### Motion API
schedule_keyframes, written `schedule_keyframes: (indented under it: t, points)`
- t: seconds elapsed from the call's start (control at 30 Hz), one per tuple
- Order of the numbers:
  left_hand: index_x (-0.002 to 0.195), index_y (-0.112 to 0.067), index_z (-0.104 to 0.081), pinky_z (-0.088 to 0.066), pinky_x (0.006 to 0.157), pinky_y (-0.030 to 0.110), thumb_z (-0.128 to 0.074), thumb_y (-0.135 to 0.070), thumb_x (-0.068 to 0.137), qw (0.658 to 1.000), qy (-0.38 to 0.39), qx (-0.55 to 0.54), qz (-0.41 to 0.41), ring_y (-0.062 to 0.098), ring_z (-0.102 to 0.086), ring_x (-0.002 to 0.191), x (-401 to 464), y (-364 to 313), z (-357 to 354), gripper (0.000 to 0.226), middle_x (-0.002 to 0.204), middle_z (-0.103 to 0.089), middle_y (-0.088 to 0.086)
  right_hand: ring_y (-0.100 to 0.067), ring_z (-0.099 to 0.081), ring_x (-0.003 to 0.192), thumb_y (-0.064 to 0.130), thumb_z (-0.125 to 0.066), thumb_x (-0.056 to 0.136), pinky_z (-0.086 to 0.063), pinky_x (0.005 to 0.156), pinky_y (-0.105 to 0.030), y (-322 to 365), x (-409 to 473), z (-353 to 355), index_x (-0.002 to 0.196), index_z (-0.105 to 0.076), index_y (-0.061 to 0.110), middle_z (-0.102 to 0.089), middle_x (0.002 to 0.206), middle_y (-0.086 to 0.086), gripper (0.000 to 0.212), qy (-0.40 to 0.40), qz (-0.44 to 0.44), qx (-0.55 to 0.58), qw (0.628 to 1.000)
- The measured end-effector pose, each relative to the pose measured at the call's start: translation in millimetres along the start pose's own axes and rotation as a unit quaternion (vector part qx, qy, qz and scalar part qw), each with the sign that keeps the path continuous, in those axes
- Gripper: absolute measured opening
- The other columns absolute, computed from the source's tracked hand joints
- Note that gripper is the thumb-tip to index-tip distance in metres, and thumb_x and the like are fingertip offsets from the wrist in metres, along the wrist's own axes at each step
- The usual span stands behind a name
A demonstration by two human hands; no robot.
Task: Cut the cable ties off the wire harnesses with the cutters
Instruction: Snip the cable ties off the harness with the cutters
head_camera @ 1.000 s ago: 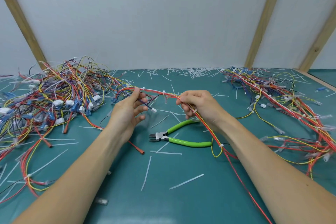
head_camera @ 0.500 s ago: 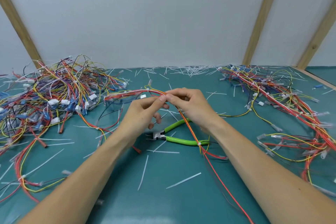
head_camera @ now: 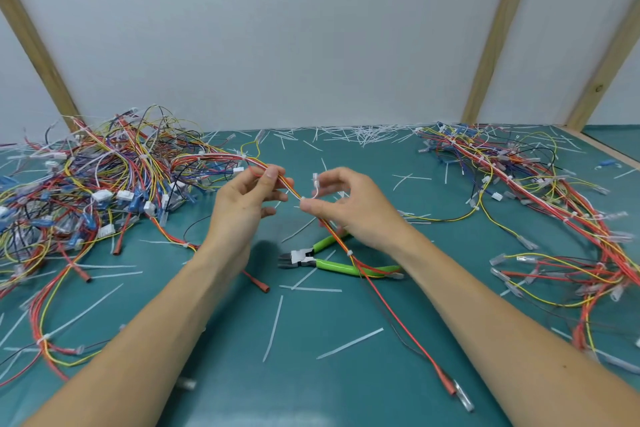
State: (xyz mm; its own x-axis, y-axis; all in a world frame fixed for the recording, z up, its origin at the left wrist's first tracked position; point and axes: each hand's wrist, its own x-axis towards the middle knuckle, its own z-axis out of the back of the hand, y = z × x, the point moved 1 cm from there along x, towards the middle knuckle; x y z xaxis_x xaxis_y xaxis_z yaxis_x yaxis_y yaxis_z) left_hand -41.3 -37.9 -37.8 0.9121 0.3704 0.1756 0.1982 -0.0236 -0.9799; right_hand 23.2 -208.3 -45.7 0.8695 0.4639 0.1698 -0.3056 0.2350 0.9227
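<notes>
A red, yellow and orange wire harness [head_camera: 377, 298] runs from the left pile, through both hands, down to the front right. My left hand [head_camera: 242, 208] pinches it between thumb and fingers above the table. My right hand [head_camera: 349, 204] pinches the same harness a little lower, at a white cable tie [head_camera: 313, 194] whose tail curls up. Another white tie [head_camera: 349, 252] sits on the harness below my right hand. The green-handled cutters [head_camera: 325, 262] lie on the teal table under my right wrist, jaws pointing left, with the harness draped across the handles.
A big tangle of harnesses [head_camera: 93, 191] fills the left side of the table. A second pile [head_camera: 540, 198] lies along the right. Cut white tie pieces [head_camera: 349, 343] are scattered on the mat, many heaped at the back wall [head_camera: 367, 132].
My hands have drawn slightly apart and slid along the harness. My right hand now pinches at a cable tie. The camera has come closer.
</notes>
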Motion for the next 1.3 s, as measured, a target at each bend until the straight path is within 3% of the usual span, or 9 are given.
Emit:
schedule_keyframes:
  t: [0.1,0.2,0.33,0.57,0.73,0.9,1.03,1.17,1.3]
  points:
    - [0.095,-0.022,-0.066,-0.047,0.063,0.016,-0.056,-0.027,0.101,0.999,0.016,-0.042,0.014,0.004,-0.056,0.063,2.8,2.3,2.6,0.013,0.083,-0.073,-0.009,-0.009,-0.050,0.050,0.042,-0.079,0.088,-0.040,0.051,-0.016,2.1,-4.6,4.6,0.073,-0.077,0.021,-0.068,0.062,0.006,0.026,0.094,-0.002,-0.007,0.996]
    - [0.101,-0.022,-0.070,-0.047,0.060,0.016,-0.058,-0.030,0.099,0.995,0.036,-0.085,0.033,0.003,-0.049,0.058,4.0,3.4,4.1,0.015,0.079,-0.069,-0.011,-0.009,-0.033,0.051,0.036,-0.077,0.090,-0.030,0.047,-0.015,7.6,-8.4,7.0,0.080,-0.081,0.019,-0.062,0.062,0.007,0.020,0.184,-0.004,0.049,0.982]
    - [0.105,-0.022,-0.074,-0.043,0.053,0.016,-0.061,-0.036,0.094,0.993,0.044,-0.098,0.045,0.004,-0.049,0.057,5.9,4.0,6.2,0.022,0.083,-0.070,-0.009,-0.007,-0.033,0.047,0.026,-0.076,0.089,-0.025,0.043,-0.016,11.9,-9.5,10.6,0.088,-0.078,0.021,-0.061,0.071,0.006,0.005,0.263,-0.047,0.116,0.957]
    - [0.110,-0.019,-0.074,-0.037,0.049,0.019,-0.058,-0.046,0.092,0.987,0.154,0.033,0.028,0.009,-0.052,0.062,-6.6,3.7,-8.7,0.037,0.098,-0.076,0.002,-0.006,-0.068,0.060,0.019,-0.066,0.099,-0.042,0.041,-0.016,13.0,-4.2,17.8,0.097,-0.070,0.019,-0.074,0.086,0.006,0.005,0.084,-0.037,0.239,0.967]
    - [0.099,-0.018,-0.077,-0.032,0.046,0.020,-0.071,-0.037,0.081,0.987,0.151,0.059,-0.004,0.011,-0.047,0.054,-9.8,2.7,-13.9,0.028,0.083,-0.073,0.005,0.001,-0.057,0.059,0.017,-0.071,0.095,-0.041,0.052,-0.014,8.7,-1.5,16.1,0.100,-0.076,0.015,-0.073,0.078,0.010,0.006,0.020,0.014,0.154,0.988]
    - [0.082,-0.015,-0.076,-0.033,0.045,0.020,-0.073,-0.027,0.086,0.988,0.145,0.059,-0.006,0.010,-0.044,0.048,-9.6,5.4,-13.2,0.013,0.061,-0.064,-0.005,0.004,-0.062,0.070,0.023,-0.075,0.093,-0.047,0.065,-0.008,9.8,-0.6,11.1,0.103,-0.079,0.013,-0.074,0.080,0.011,0.015,0.006,0.030,0.093,0.995]
    - [0.088,-0.013,-0.072,-0.044,0.046,0.020,-0.069,-0.025,0.085,0.994,0.108,-0.021,-0.010,0.010,-0.056,0.054,-6.9,-1.0,-10.6,0.013,0.071,-0.068,-0.003,-0.010,-0.071,0.075,0.049,-0.064,0.096,-0.057,0.063,-0.025,8.1,-5.5,9.2,0.117,-0.070,0.013,-0.075,0.098,-0.001,0.042,0.106,-0.096,0.138,0.980]
    - [0.088,-0.017,-0.068,-0.051,0.053,0.018,-0.064,-0.017,0.095,0.991,0.014,-0.129,0.017,0.007,-0.063,0.062,1.2,-6.0,1.8,0.008,0.078,-0.070,-0.003,-0.018,-0.073,0.070,0.064,-0.065,0.088,-0.057,0.054,-0.025,6.9,-9.3,12.0,0.108,-0.076,0.018,-0.078,0.107,-0.009,0.051,0.256,-0.125,0.137,0.949]
    - [0.089,-0.017,-0.063,-0.055,0.060,0.018,-0.059,-0.015,0.099,0.983,-0.013,-0.183,0.027,0.003,-0.064,0.063,4.3,-5.4,6.7,0.011,0.082,-0.073,-0.004,-0.021,-0.075,0.088,0.075,-0.032,0.097,-0.061,0.065,-0.027,11.9,-8.2,19.5,0.122,-0.075,0.018,-0.072,0.123,-0.015,0.075,0.387,-0.152,0.215,0.884]
